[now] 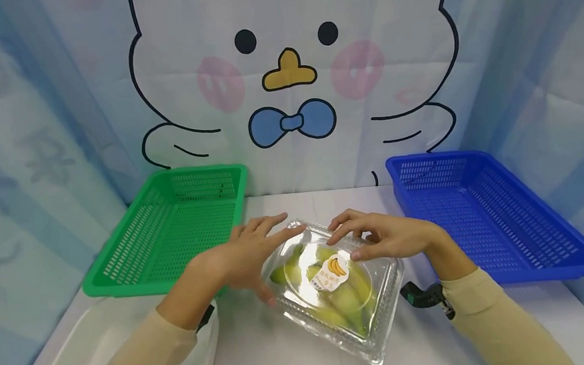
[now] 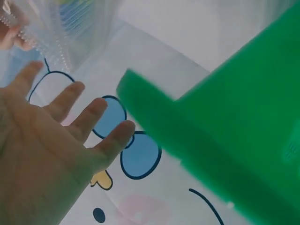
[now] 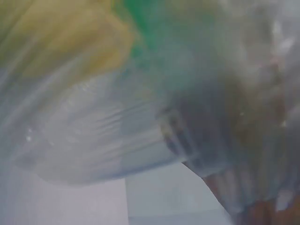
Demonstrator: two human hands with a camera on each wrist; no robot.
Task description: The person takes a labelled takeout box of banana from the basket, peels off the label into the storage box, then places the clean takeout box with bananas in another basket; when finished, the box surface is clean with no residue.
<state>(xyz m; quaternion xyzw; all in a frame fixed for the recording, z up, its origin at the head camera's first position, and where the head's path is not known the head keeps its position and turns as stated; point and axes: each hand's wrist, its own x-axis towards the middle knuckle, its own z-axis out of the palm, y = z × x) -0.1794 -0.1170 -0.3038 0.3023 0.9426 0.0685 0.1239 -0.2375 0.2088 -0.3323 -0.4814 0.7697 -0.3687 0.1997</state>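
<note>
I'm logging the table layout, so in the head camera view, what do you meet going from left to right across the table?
green basket → left hand → clear box of bananas → right hand → blue basket. The white tub at the near left corner sits under the green basket's span, so it is left out.
</note>
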